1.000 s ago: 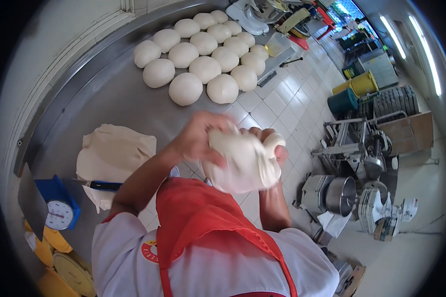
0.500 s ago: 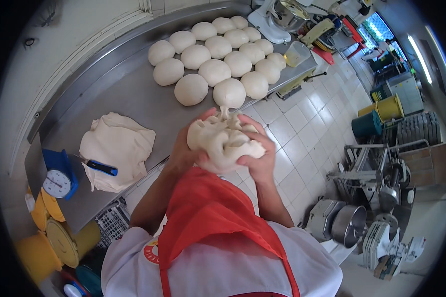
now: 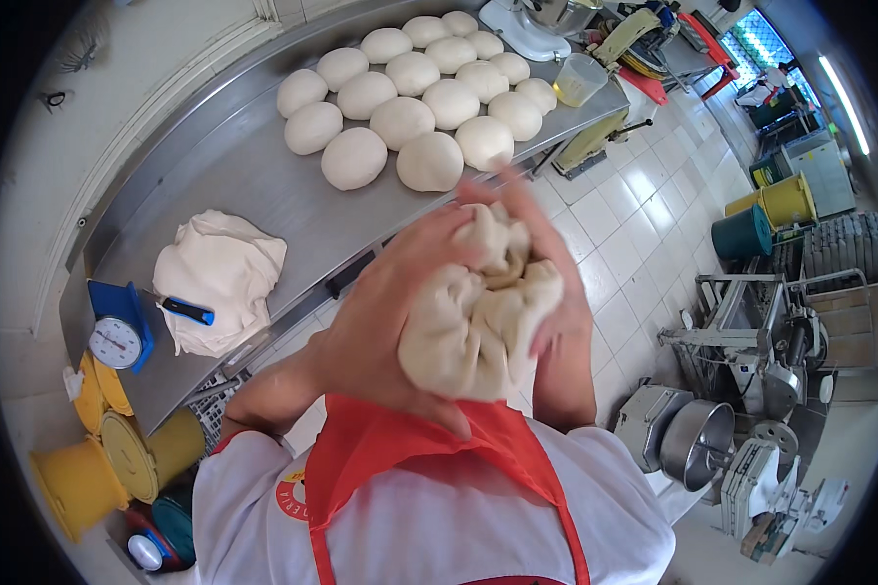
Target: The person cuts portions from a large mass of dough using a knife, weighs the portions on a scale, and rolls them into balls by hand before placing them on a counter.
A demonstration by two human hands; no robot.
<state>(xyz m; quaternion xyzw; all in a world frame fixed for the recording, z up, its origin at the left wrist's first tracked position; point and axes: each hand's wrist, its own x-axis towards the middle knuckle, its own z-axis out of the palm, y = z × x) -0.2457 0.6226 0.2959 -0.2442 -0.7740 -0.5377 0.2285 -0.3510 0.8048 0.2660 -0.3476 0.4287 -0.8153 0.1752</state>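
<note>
My left hand [image 3: 380,312] wraps around the left side of a lump of pale dough [image 3: 473,331], which is folded into gathered pleats on top and held above the apron [image 3: 410,458]. My right hand [image 3: 561,302] grips the same lump from the right, with fingers reaching over its far end, slightly blurred. On the steel table [image 3: 219,166], several rounded dough balls [image 3: 401,122] sit in rows beyond my hands. To the left lies a flat, rumpled dough piece [image 3: 224,268] with a blue and black knife handle [image 3: 187,310] on it.
A blue dial scale [image 3: 117,341] stands at the table's left end, above yellow bins [image 3: 68,487]. A stand mixer [image 3: 527,34] and clear jug [image 3: 580,78] are at the far end. Floor machines [image 3: 732,341], a steel bowl [image 3: 695,446] and bins [image 3: 780,203] line the right side.
My hands have turned the dough and come nearer the camera, fingers now reaching further forward around it. The dough's top has become more gathered. The whole view has shifted slightly.
</note>
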